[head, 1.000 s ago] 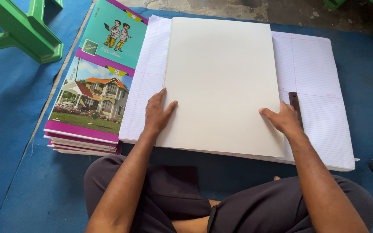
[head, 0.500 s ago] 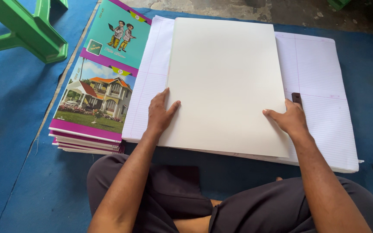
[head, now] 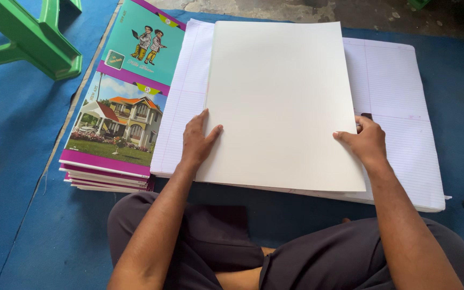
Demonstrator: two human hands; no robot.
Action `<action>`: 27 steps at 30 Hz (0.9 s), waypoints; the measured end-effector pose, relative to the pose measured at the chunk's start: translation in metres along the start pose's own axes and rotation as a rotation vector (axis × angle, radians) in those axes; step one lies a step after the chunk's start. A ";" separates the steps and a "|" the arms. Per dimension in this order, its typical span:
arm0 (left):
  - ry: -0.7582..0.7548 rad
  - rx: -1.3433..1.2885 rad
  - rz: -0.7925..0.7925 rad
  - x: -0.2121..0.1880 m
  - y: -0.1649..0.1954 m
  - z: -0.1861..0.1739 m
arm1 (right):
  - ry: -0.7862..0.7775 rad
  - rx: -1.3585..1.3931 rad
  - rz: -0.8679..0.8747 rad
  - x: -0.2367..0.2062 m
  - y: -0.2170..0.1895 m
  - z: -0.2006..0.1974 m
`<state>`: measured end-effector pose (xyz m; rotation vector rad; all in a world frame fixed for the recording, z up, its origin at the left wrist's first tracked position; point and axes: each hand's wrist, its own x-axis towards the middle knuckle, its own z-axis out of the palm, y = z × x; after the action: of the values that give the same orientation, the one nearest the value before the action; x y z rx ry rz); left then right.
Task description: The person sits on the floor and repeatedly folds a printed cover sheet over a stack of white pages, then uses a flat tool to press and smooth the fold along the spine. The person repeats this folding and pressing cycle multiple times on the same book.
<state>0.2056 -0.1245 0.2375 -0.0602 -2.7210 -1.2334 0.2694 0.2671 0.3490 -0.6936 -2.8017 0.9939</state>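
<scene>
Bright, even daylight, pretty sharp all over; only soft shadows under both hands, no glare, slight wide-angle stretch toward the corners.
</scene>
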 end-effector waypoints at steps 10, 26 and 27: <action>-0.064 0.000 -0.067 0.004 -0.001 -0.002 | -0.063 0.434 0.049 0.001 -0.009 0.000; -0.135 -0.531 -0.340 0.065 0.004 -0.042 | -0.211 0.739 0.344 0.014 -0.006 -0.012; -0.144 -0.633 -0.345 0.068 0.006 -0.039 | -0.212 0.736 0.330 0.016 -0.005 -0.012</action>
<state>0.1437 -0.1521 0.2779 0.2680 -2.3943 -2.2223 0.2561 0.2774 0.3601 -0.9731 -2.2032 2.0932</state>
